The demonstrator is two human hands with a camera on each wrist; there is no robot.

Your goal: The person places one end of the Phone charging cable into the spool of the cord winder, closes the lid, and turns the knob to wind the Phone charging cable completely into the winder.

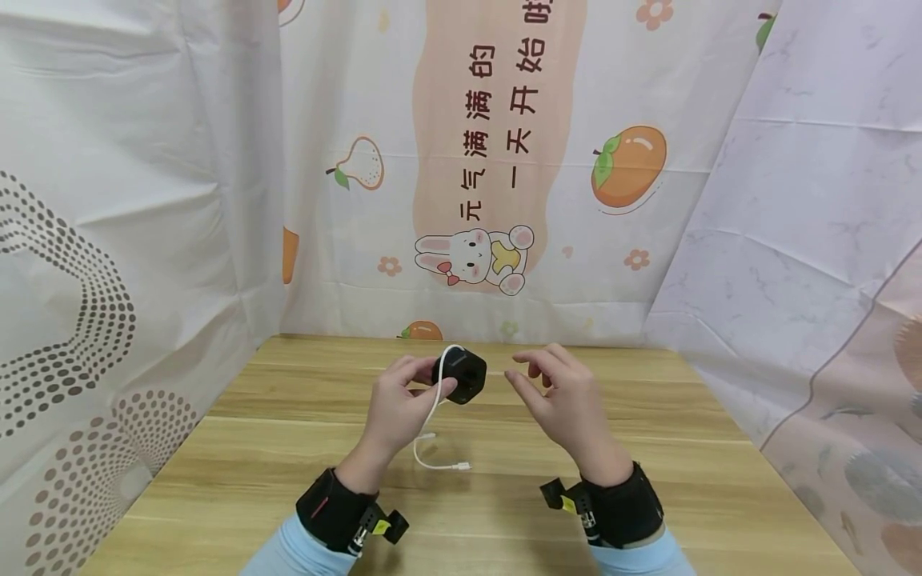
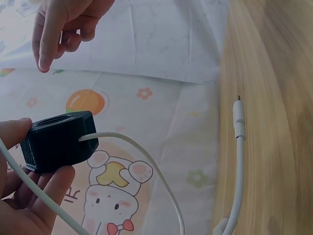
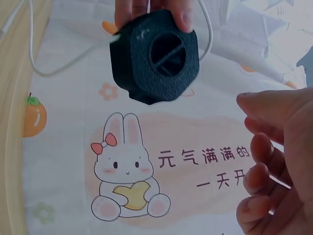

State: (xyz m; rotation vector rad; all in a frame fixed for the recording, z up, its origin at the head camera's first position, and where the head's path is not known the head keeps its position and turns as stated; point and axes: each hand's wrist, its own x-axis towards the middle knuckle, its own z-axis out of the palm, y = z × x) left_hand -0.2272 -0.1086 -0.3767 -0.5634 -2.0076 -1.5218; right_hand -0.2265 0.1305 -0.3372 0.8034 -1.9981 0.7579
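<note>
My left hand [image 1: 398,410] pinches a black many-sided block [image 1: 468,376] above the table, thumb on one side and fingers on the other. In the right wrist view, the block's face [image 3: 142,73] shows a round hole with a bar across it. A white cable [image 2: 122,137] comes out of the block's side and loops past the left hand. It hangs down to a slim plug [image 1: 461,466] with a metal tip, low in front of the block. My right hand [image 1: 569,404] is held to the right of the block, apart from it, with loosely bent fingers and nothing in them.
A wood-grain table [image 1: 324,496] lies under both hands. Behind it hangs a printed curtain [image 1: 346,256] with fruit and a rabbit, and more cloth [image 1: 144,200] encloses the left and right sides. Both wrists wear black bands [image 1: 627,508] with small cameras.
</note>
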